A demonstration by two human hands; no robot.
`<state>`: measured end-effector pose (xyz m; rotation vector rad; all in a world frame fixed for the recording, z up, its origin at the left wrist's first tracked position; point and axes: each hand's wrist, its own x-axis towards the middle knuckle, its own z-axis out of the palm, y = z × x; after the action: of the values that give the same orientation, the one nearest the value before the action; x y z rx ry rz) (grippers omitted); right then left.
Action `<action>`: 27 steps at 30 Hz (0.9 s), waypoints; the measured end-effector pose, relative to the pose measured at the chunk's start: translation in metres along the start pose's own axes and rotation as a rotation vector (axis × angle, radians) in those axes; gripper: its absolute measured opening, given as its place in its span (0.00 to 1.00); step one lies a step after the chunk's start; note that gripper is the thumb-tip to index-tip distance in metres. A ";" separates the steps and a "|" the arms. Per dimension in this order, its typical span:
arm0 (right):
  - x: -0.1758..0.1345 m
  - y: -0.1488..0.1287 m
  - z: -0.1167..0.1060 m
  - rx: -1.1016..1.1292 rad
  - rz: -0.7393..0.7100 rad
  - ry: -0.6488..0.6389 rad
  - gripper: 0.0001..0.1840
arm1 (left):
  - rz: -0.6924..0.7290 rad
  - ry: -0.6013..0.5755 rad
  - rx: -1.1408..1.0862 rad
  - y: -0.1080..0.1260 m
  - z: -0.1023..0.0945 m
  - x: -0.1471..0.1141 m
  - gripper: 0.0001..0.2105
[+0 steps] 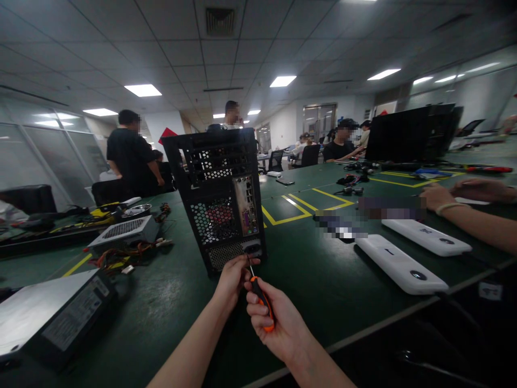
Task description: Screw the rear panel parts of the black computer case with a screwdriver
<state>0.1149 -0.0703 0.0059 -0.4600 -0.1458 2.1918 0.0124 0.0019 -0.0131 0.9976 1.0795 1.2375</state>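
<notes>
My right hand [278, 315] is wrapped round the orange and black handle of a screwdriver [265, 305], whose thin shaft points up and away from me. Close to the screwdriver's tip, my left hand [233, 277] has its fingers drawn together at the lower rear of a black computer case [216, 191]. What the left fingers pinch, if anything, is too small to make out. The case stands upright with its back panel facing me, showing honeycomb vents, a metal port plate [244, 207] and a power socket [252, 249] near the bottom. Whether the tip touches the case is unclear.
On the left of the green table [161, 293] lie two power supplies [125, 233], one trailing cables. White power banks [399, 264] and a phone [339, 226] are at right, near another person's hands [438, 196]. Monitors [407, 134] stand farther back.
</notes>
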 end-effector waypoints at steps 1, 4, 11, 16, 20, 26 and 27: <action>0.000 -0.001 0.000 -0.017 -0.009 0.005 0.14 | -0.013 -0.014 0.002 0.000 0.000 0.000 0.14; 0.002 -0.001 -0.002 -0.046 -0.030 0.028 0.11 | -0.043 -0.032 0.016 0.001 0.000 -0.002 0.14; 0.005 0.001 -0.002 -0.029 -0.075 0.055 0.08 | -0.032 -0.047 -0.015 0.002 0.002 -0.004 0.13; 0.004 0.001 0.001 -0.022 -0.084 0.089 0.08 | -0.032 -0.037 -0.003 0.001 0.000 -0.004 0.14; 0.003 0.003 0.003 -0.023 -0.096 0.150 0.05 | -0.046 -0.036 0.003 0.001 -0.001 -0.003 0.15; 0.004 0.000 0.000 0.021 -0.109 0.174 0.05 | -0.032 -0.028 0.004 0.003 0.000 -0.004 0.13; 0.004 0.000 0.000 0.032 -0.117 0.175 0.05 | -0.027 -0.028 0.005 0.003 0.001 -0.004 0.13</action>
<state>0.1123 -0.0668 0.0049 -0.6076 -0.0420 2.0259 0.0122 -0.0020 -0.0094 0.9979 1.0718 1.1962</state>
